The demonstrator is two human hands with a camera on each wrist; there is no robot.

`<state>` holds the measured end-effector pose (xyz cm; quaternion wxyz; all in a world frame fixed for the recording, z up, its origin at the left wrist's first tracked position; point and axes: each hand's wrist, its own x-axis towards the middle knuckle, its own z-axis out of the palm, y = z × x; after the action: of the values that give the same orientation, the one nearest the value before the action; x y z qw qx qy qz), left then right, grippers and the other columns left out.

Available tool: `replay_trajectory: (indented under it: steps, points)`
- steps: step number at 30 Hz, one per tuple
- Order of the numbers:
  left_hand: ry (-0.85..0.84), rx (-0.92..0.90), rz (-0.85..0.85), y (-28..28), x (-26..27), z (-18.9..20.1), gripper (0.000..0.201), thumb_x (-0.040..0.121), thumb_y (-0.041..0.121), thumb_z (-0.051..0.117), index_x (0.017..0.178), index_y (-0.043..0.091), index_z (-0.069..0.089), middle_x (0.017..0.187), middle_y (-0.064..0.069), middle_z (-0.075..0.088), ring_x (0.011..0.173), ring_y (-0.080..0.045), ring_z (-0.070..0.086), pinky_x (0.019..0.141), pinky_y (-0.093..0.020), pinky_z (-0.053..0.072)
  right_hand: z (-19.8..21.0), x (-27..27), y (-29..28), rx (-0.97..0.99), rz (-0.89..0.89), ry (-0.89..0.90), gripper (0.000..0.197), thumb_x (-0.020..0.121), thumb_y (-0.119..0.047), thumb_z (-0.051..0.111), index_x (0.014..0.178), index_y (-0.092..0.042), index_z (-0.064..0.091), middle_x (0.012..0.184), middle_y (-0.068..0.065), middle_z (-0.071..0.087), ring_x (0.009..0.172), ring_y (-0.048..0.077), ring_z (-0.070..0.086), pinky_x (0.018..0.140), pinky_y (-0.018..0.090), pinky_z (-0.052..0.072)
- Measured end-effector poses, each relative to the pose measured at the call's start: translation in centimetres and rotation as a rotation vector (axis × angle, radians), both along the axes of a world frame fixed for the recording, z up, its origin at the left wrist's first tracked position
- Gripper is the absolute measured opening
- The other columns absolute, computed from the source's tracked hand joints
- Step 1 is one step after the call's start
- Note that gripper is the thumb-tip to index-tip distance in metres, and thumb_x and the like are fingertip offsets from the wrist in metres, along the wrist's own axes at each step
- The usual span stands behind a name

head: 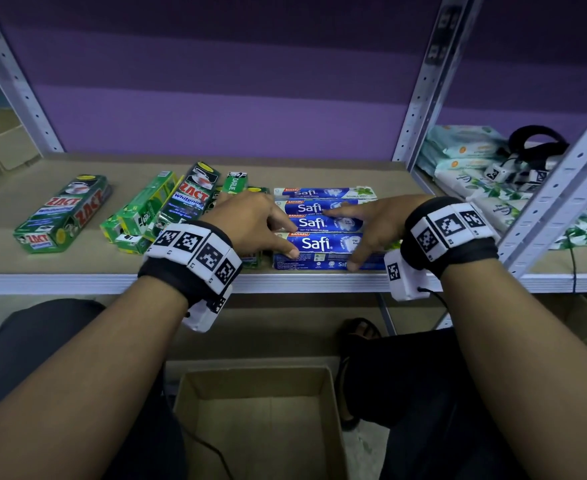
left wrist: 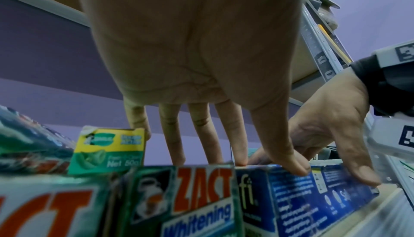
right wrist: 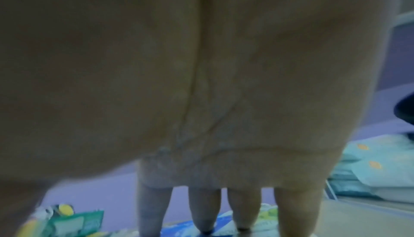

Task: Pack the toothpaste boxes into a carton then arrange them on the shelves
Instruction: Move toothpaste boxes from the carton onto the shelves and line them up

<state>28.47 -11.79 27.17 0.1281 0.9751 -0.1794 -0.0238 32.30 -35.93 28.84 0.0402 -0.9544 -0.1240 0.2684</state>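
Four blue toothpaste boxes lie flat, side by side in a row running from near to far, on the tan shelf, the nearest one along the shelf's front edge. The left hand rests on the left end of the row with fingers spread and nearly straight, its thumb pressing the top front edge of the nearest box; it clasps nothing. The right hand lies over the right part of the row, also spread, its forefinger stretched left across a box farther back and its thumb set against the near face of the front box; its fingers look straight in the blurred right wrist view, and it closes round nothing. Just left of the blue row lie green toothpaste boxes at loose angles, some overlapping, with one more green box apart at the far left. Grey perforated uprights frame the shelf against a purple wall. Beyond the right upright are pale soft packs and a black strap. Below the shelf, between the person's knees, sits an open brown carton with nothing visible inside
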Motion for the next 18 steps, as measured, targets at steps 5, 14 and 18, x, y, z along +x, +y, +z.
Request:
replay_trajectory:
  steps: [5, 14, 18]
  points:
    - [0.004, -0.141, -0.038, 1.3, -0.1, 0.5, 0.035, 0.080, 0.055, 0.071, 0.109, 0.035, 0.074, 0.109, 0.014, 0.068, 0.106, -0.009, 0.059, 0.092, -0.032, 0.048, 1.1, -0.6, 1.0, 0.154, -0.032, -0.188, 0.070, 0.076, -0.059, 0.074, 0.139, -0.043, 0.049, 0.147, -0.007, 0.046, 0.131, 0.018, 0.047, 0.110, 0.037, 0.035]
    - [-0.216, -0.227, 0.145, 7.3, -0.4, 1.6, 0.020, 0.086, 0.039, 0.072, 0.104, 0.033, 0.075, 0.105, 0.009, 0.069, 0.092, -0.011, 0.061, 0.083, -0.024, 0.044, 2.3, 0.0, 6.6, 0.365, -0.061, -0.301, 0.032, 0.088, -0.030, 0.072, 0.119, -0.029, 0.067, 0.120, -0.001, 0.064, 0.100, 0.020, 0.062, 0.087, 0.036, 0.054]
    - [-0.259, -0.196, 0.285, 10.3, -0.6, 1.9, 0.020, 0.086, 0.039, 0.070, 0.106, 0.033, 0.073, 0.107, 0.003, 0.067, 0.101, -0.019, 0.062, 0.094, -0.035, 0.049, 2.3, 0.3, 9.7, 0.429, -0.066, -0.295, 0.027, 0.089, -0.025, 0.070, 0.116, -0.026, 0.068, 0.109, 0.003, 0.068, 0.087, 0.024, 0.066, 0.085, 0.042, 0.058]
